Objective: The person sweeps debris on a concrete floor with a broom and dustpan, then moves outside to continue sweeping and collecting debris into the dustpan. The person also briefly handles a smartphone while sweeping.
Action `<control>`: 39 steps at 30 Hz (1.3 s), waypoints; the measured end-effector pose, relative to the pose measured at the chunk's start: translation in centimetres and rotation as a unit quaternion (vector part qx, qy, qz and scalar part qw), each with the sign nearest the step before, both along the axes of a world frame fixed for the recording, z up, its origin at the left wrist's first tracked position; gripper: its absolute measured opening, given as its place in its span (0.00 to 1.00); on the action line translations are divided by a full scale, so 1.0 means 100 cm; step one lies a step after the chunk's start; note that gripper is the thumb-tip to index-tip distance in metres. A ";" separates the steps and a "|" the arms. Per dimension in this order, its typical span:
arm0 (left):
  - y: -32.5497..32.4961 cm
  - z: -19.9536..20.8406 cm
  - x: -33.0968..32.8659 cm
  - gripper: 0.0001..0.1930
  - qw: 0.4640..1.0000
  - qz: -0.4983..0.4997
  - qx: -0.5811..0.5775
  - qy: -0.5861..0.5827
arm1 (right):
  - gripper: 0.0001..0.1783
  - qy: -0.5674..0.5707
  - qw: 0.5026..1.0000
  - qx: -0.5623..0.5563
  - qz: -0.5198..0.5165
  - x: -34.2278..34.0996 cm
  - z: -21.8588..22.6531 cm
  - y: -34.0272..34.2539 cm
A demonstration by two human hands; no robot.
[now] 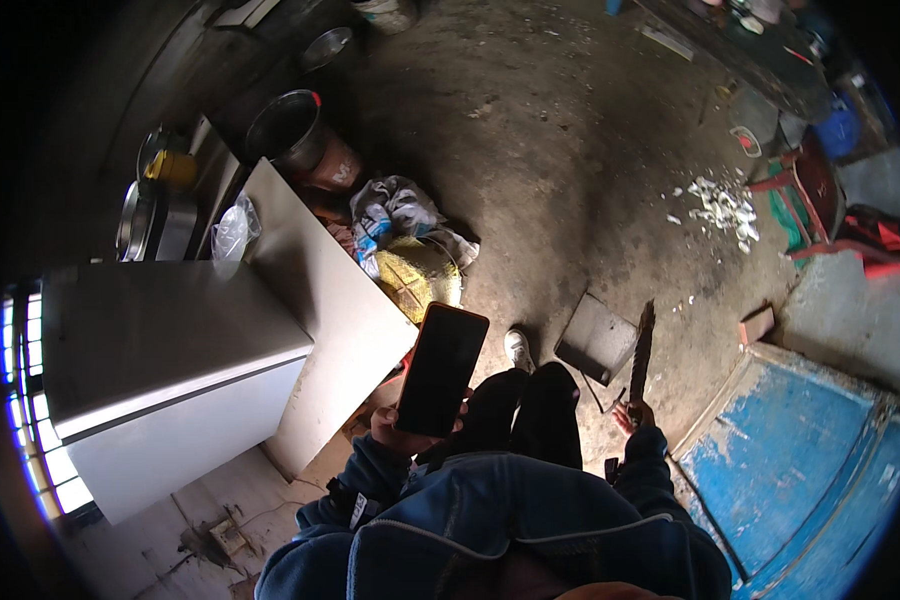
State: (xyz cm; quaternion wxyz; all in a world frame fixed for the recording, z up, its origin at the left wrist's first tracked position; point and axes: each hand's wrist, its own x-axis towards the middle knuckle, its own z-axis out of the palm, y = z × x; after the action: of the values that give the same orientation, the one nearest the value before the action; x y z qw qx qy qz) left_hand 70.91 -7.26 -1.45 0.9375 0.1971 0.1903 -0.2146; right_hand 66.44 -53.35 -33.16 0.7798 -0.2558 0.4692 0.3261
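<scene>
Stained floor spreads ahead, dimly lit. The left hand holds a dark-screened phone near its lower end; a loosened grip could drop it. The right hand grips a long, dark tool, whose swing might catch the grey square block just beside it. Pale panel hems the left, blue panel the right.

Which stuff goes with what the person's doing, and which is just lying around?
Seems to belong:
phone, held in the left hand
long dark thing, at the right hand

Seems just lying about:
white scraps on the floor
reddish block
clear plastic bag
</scene>
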 end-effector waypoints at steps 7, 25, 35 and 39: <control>0.018 0.011 0.074 0.45 0.999 0.024 -0.026 -0.019 | 0.09 0.102 0.994 -0.032 -0.013 0.041 0.020 -0.020; 0.067 -0.003 0.374 0.47 0.972 0.213 -0.091 -0.046 | 0.12 0.097 0.988 -0.032 0.118 0.455 0.088 0.037; 0.167 -0.041 0.497 0.47 0.953 0.282 -0.108 -0.022 | 0.24 0.029 0.890 0.029 0.453 0.718 0.080 0.255; 0.245 -0.082 0.554 0.48 0.947 0.299 -0.119 -0.024 | 0.19 -0.051 0.687 -0.325 0.647 0.805 0.031 0.377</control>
State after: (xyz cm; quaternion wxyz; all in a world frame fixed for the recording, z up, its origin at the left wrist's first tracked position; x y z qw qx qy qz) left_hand 126.28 17.27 -9.65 0.9796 0.0234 0.1909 0.0590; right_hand 146.93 -15.62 -30.10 0.2654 -0.7499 0.2232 0.5633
